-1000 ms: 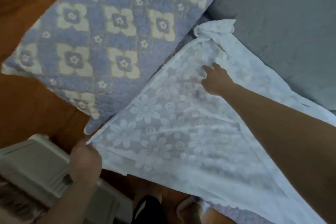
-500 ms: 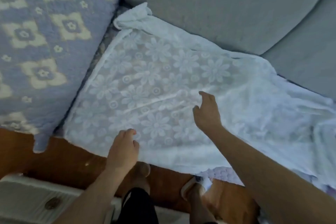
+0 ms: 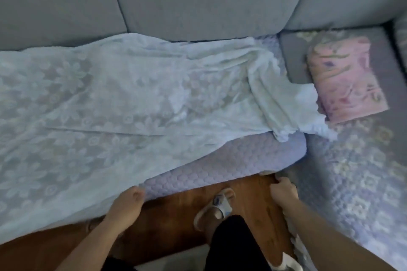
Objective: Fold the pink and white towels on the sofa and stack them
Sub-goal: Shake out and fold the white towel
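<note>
The white floral towel (image 3: 114, 103) lies spread along the sofa seat, its right end bunched in folds near the corner. A folded pink towel (image 3: 345, 77) sits on the right-hand seat, just touching that bunched end. My left hand (image 3: 127, 202) is at the white towel's front edge, fingers curled and pinching the hem. My right hand (image 3: 283, 191) hangs with curled fingers by the front edge of the lilac quilted seat cover (image 3: 231, 167), away from both towels. The blur hides whether it grips anything.
Grey back cushions (image 3: 198, 0) run along the top. A flower-patterned cover (image 3: 356, 182) lies over the right sofa section. Wooden floor (image 3: 180, 222) shows below the seat, with my slippered foot (image 3: 218, 204) and dark trouser leg on it.
The view has swung right along the sofa, bringing the pink towel in. My right hand left the towel's middle and dropped to the seat's front edge. My left hand slid right along the hem.
</note>
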A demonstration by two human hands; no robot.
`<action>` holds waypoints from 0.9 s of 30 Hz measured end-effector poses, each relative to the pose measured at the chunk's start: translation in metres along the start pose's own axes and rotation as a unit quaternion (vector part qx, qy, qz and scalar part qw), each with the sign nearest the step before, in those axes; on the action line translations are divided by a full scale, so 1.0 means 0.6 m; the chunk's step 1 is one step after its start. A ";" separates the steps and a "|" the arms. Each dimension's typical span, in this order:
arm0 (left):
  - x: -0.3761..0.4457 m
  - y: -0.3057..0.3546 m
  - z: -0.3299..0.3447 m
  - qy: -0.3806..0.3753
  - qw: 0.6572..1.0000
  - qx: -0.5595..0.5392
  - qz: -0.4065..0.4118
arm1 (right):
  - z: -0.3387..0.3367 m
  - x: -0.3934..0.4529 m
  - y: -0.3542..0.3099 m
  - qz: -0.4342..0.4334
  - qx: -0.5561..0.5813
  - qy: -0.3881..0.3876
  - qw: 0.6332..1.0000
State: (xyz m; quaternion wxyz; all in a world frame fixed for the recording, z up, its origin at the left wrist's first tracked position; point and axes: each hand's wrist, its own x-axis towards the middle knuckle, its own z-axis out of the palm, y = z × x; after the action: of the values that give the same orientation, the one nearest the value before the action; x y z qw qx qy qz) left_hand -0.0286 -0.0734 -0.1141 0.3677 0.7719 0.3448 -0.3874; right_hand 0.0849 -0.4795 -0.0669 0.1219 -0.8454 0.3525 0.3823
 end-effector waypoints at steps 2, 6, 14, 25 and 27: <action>-0.021 0.060 0.081 0.012 0.995 -0.087 -0.051 | -0.038 0.059 0.058 -0.001 0.032 -0.027 0.999; -0.062 0.189 0.202 -0.015 0.986 -0.143 -0.085 | -0.116 0.137 0.109 -0.006 0.077 -0.072 0.994; -0.063 0.402 0.257 -0.069 0.992 -0.077 0.068 | -0.248 0.363 0.011 -0.046 0.097 0.117 0.987; -0.206 0.577 0.177 -0.172 0.973 -0.024 0.154 | -0.491 0.066 -0.025 -0.142 0.545 -0.100 0.820; -0.232 0.637 0.206 -0.159 0.964 -0.013 0.211 | -0.581 0.006 -0.034 -0.166 0.608 -0.162 0.759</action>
State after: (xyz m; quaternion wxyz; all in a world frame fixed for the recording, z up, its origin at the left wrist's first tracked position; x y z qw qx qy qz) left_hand 0.1768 -0.3993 0.0660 0.5016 0.7506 0.1159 -0.4141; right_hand 0.2959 -0.6323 0.1657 0.7273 -0.5645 0.3397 0.1925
